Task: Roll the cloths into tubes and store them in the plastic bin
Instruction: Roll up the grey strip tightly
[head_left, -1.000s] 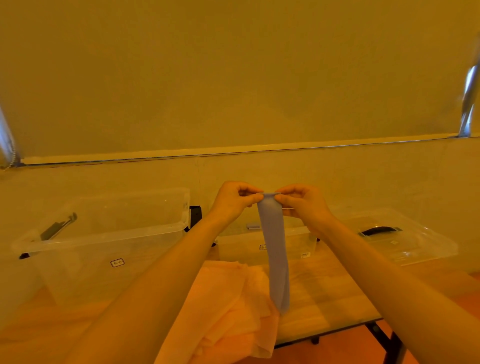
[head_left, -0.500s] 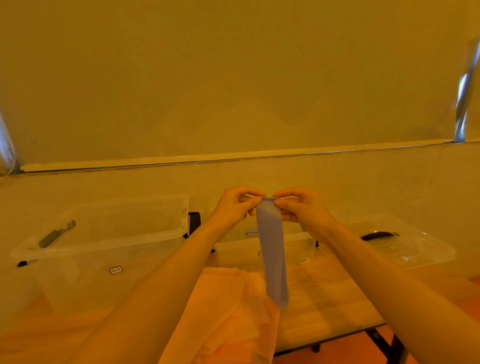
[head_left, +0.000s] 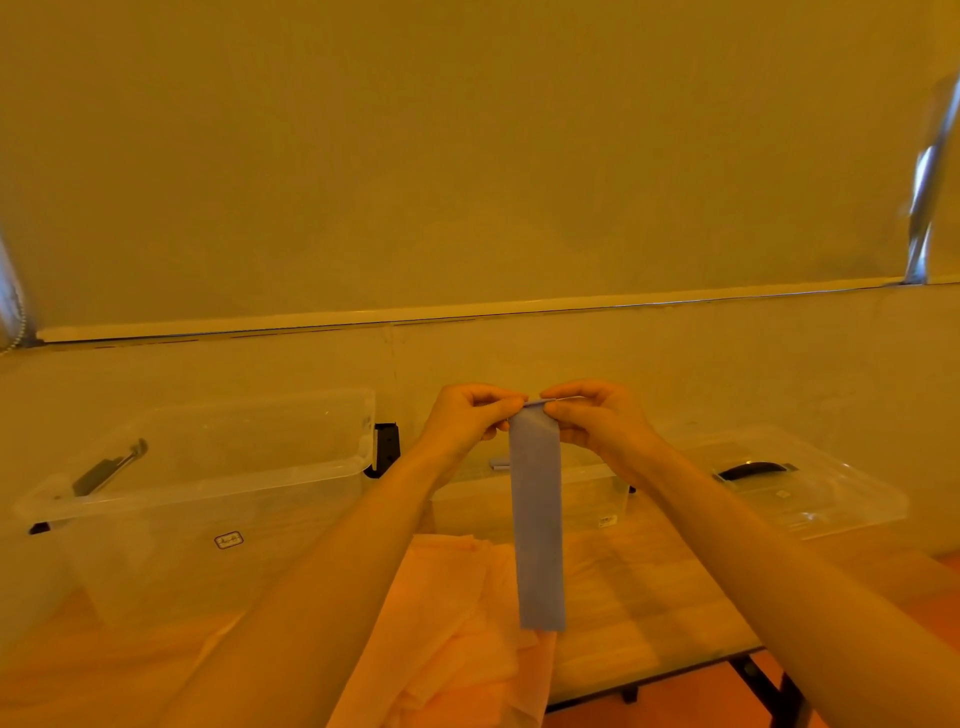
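1. Two hands, left hand (head_left: 470, 421) and right hand (head_left: 597, 423), pinch the top edge of a blue cloth (head_left: 536, 519), fingers curled tight on it.
2. It hangs straight down in the air above the table (head_left: 649, 613), in front of a clear bin (head_left: 208, 467).
3. It looks light, thin and limp, likely to unroll unless held by its top corners.

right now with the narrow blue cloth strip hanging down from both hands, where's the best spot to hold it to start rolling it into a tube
Hold the narrow blue cloth strip at its top edge, where the left hand and right hand already pinch the two corners from either side. It hangs straight and flat below them, so that taut top edge is probably the easiest end to roll from.
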